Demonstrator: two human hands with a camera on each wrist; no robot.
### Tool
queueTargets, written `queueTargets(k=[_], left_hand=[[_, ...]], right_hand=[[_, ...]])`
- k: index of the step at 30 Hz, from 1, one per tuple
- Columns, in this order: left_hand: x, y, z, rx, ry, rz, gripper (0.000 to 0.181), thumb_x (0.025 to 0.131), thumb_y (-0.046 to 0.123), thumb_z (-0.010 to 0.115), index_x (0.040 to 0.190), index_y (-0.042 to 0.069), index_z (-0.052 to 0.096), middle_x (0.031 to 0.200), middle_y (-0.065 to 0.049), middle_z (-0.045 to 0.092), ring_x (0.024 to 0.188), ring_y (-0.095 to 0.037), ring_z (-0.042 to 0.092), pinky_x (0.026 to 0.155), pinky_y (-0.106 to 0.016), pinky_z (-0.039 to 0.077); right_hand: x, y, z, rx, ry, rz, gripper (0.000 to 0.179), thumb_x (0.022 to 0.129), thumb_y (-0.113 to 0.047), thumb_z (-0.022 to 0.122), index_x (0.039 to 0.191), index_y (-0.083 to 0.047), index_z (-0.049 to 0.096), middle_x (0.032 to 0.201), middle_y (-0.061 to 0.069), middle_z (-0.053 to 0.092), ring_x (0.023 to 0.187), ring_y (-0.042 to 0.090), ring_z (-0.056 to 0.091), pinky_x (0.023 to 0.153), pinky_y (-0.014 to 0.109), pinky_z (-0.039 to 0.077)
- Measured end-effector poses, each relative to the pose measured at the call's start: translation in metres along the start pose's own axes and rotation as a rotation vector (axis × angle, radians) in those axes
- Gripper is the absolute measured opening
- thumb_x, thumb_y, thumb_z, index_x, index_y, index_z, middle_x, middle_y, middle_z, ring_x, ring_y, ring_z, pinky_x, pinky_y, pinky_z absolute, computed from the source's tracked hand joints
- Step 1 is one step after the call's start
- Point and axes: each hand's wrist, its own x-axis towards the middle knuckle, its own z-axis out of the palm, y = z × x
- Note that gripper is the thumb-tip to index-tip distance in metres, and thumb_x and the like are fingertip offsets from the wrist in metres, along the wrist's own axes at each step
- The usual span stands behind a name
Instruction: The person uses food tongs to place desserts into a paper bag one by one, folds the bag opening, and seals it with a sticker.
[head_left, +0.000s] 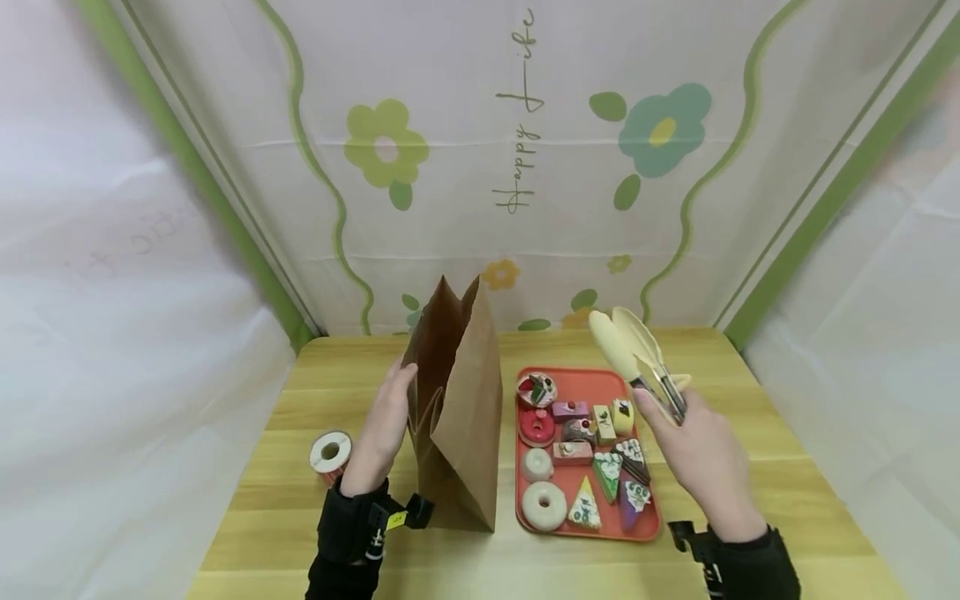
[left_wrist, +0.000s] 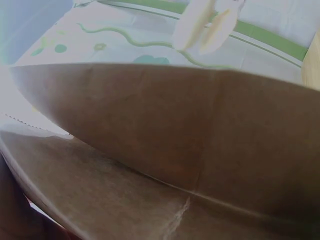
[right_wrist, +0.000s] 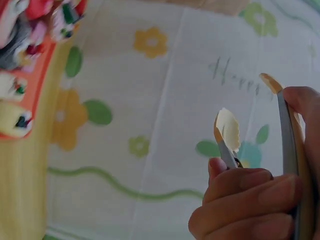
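Note:
A tall brown paper bag (head_left: 468, 425) stands upright on the wooden table with its mouth open at the top. Against the bag's left side, near the rim, my left hand (head_left: 382, 429) rests with fingers extended; some of them are hidden. The left wrist view looks into the bag's brown interior (left_wrist: 150, 115). My right hand (head_left: 701, 454) grips a pair of tongs (head_left: 637, 354) with cream tips and metal arms, raised beyond the right edge of a red tray (head_left: 577, 385). In the right wrist view, the tongs' tips (right_wrist: 229, 131) are apart with nothing between them.
On the tray sit doughnuts (head_left: 543, 506), cake slices (head_left: 585, 504) and several small cakes (head_left: 572, 452). A label roll (head_left: 330, 452) stands left of my left hand. White flowered cloth (head_left: 450, 225) walls in the table's back and sides.

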Motion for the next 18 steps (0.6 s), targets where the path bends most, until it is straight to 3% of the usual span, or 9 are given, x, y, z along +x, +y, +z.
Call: queueTargets(k=[10,18], left_hand=[[0.001,-0.002,0.000,-0.010,0.006,0.000,0.068,0.107,0.043,0.028,0.158,0.004,0.004,0.163,-0.014,0.002,0.147,-0.028,-0.002,0.115,-0.050,0.005],[0.003,-0.004,0.001,-0.011,-0.001,0.009,0.067,0.107,0.043,0.028,0.158,0.005,0.005,0.163,-0.013,0.003,0.148,-0.027,-0.001,0.115,-0.048,0.005]], right_hand=[[-0.006,0.070,0.026,-0.090,-0.183,0.181,0.093,0.085,-0.083,0.034,0.098,0.008,0.051,0.065,0.010,0.046,0.053,0.025,0.047,0.044,0.036,0.033],[-0.008,0.084,0.052,-0.107,-0.252,0.252,0.094,0.080,-0.089,0.031,0.085,0.003,0.054,0.062,0.008,0.042,0.051,0.023,0.044,0.043,0.035,0.029]])
